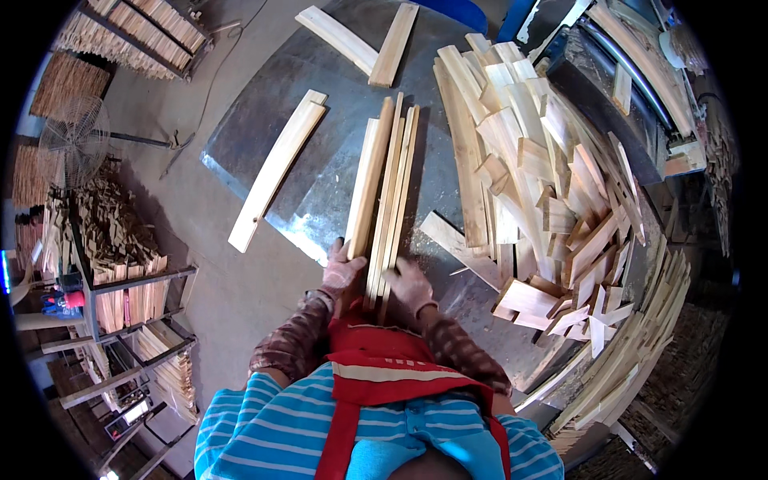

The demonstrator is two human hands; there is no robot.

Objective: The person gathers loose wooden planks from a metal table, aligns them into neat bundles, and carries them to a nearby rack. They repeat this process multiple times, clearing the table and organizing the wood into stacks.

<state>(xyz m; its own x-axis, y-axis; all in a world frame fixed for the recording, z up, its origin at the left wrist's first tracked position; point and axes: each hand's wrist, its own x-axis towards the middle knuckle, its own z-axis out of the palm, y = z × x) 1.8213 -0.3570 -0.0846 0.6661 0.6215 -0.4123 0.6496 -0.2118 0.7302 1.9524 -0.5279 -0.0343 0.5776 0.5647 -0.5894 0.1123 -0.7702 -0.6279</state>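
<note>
In front of me a bundle of long, pale wooden boards (370, 188) lies lengthwise on a dark metal table, the near ends close to my red apron. Wider boards make up its left side, and thin strips (398, 200) stand on edge at its right. My left hand (342, 266), in a light glove, is closed on the near end of the left boards. Against the right side of the strips is my gloved right hand (410, 286), its fingers bent and slightly blurred. The boards' far ends are uneven.
The metal table (300, 180) bears a lone board (280, 168) at left and two crossed boards (388, 52) at the far side. A big heap of loose boards (520, 160) covers its right. Racks of stacked wood (132, 300) and a fan (76, 140) stand at left.
</note>
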